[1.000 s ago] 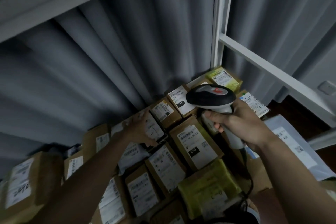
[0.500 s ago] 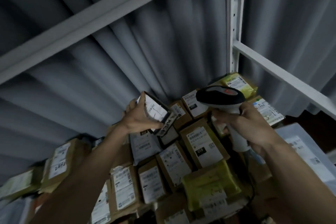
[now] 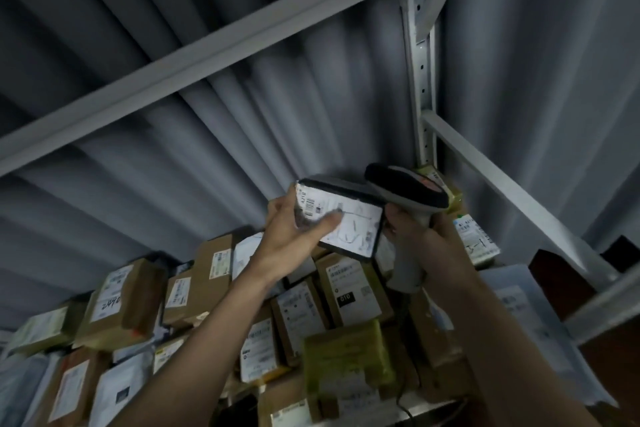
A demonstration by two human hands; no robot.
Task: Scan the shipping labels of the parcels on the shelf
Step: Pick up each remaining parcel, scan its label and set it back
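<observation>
The left hand grasps one small dark parcel, lifted above the shelf, its white label facing up under the thumb. The right hand grasps one grey scanner just beside it. More than ten labelled parcels lie crowded below.

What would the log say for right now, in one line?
step: scan label | left hand: holds small parcel | right hand: grips scanner beside it | other parcels: on shelf
</observation>
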